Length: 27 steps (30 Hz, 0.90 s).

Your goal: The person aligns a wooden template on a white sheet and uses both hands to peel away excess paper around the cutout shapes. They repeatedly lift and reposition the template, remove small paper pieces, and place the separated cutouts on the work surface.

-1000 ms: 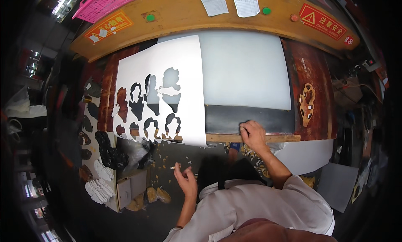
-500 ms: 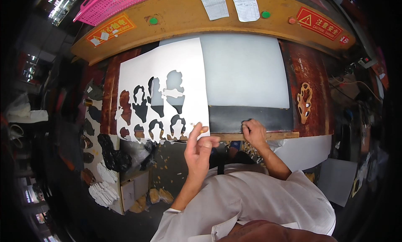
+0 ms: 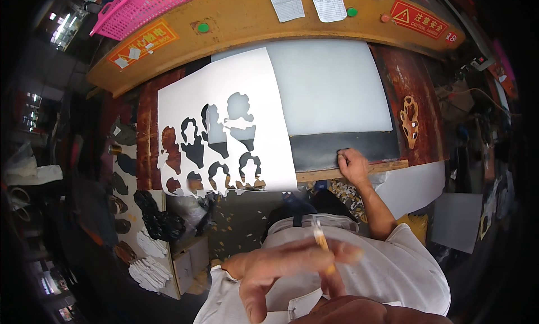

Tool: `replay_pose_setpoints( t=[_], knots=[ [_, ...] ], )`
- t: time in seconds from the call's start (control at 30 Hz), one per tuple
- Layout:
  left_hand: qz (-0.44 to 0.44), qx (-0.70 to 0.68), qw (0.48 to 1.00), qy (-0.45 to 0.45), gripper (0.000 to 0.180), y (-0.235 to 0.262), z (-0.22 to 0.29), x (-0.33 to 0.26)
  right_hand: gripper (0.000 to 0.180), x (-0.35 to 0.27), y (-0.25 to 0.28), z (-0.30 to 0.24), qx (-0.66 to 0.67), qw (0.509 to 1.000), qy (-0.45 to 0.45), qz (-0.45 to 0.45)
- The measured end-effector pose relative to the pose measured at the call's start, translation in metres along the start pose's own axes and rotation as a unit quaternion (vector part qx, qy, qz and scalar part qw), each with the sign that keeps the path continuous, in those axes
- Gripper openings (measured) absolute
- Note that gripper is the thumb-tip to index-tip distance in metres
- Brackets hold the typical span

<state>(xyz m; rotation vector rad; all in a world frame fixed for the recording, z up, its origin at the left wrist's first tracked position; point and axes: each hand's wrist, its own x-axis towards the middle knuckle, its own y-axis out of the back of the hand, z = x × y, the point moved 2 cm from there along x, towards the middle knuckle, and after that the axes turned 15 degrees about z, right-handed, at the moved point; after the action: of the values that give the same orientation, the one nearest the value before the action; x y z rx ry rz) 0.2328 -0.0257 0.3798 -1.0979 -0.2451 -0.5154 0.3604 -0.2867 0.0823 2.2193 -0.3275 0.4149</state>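
My left hand [image 3: 292, 265] is raised close in front of my chest, slightly blurred, with a cigarette [image 3: 320, 240] pinched between its fingers. My right hand [image 3: 353, 166] rests, fingers curled in, on the black strip [image 3: 317, 151] along the front of the work surface; whether anything is inside it is hidden. A white sheet [image 3: 269, 94] with several shaped cut-outs lies left of that hand, its front edge overhanging the table. Partly beneath it is a pale grey-blue board [image 3: 331, 88]. Neither hand touches the sheet.
An orange-brown shaped cutting die [image 3: 410, 122] lies on the reddish surface at right. A yellow machine beam [image 3: 247, 29] with green buttons spans the back, a pink basket [image 3: 149, 10] above it. White cut pieces [image 3: 150, 272] are stacked at lower left. Scraps litter the floor.
My left hand has left the sheet's front edge and come up toward me with the cigarette. My right hand stays on the black strip. The view has shifted slightly.
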Motion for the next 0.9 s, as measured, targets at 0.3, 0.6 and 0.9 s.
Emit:
replay_pose_setpoints(
  t=[0.3, 0.6, 0.9],
  knots=[
    [-0.066, 0.001, 0.998, -0.017, 0.107, -0.005, -0.01, -0.026, 0.018, 0.002, 0.001, -0.002, -0.012, 0.999, -0.029, -0.021],
    [0.03, 0.069, 0.996, -0.04, 0.104, -0.032, 0.016, -0.052, 0.018, -0.004, -0.004, 0.01, -0.013, 1.0, -0.01, -0.024],
    [0.114, 0.216, 0.94, -0.238, 0.108, -0.056, 0.013, -0.132, 0.024, -0.004, -0.016, 0.04, -0.015, 0.996, 0.032, -0.086]
  ],
)
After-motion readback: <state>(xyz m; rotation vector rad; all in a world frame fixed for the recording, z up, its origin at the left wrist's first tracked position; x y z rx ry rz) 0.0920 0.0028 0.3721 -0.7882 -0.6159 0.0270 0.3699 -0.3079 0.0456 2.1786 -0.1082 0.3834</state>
